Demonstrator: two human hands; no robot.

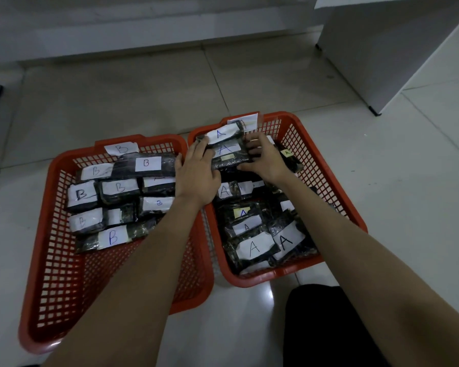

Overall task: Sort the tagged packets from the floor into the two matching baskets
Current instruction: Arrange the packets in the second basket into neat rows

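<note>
Left hand (196, 170) and right hand (265, 158) grip a stack of soft, slippery-looking A packets (228, 152) by its ends over the right basket (329, 176).

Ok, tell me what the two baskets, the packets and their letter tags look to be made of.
Baskets: red moulded plastic by the look, with a smooth solid rim and an open grid of holes in the walls.
Packets: dark contents in clear, glossy film, probably plastic wrap; it wrinkles and glints. What is inside cannot be told.
Tags: matte white paper with handwritten letters, some apparently under the film.
</note>
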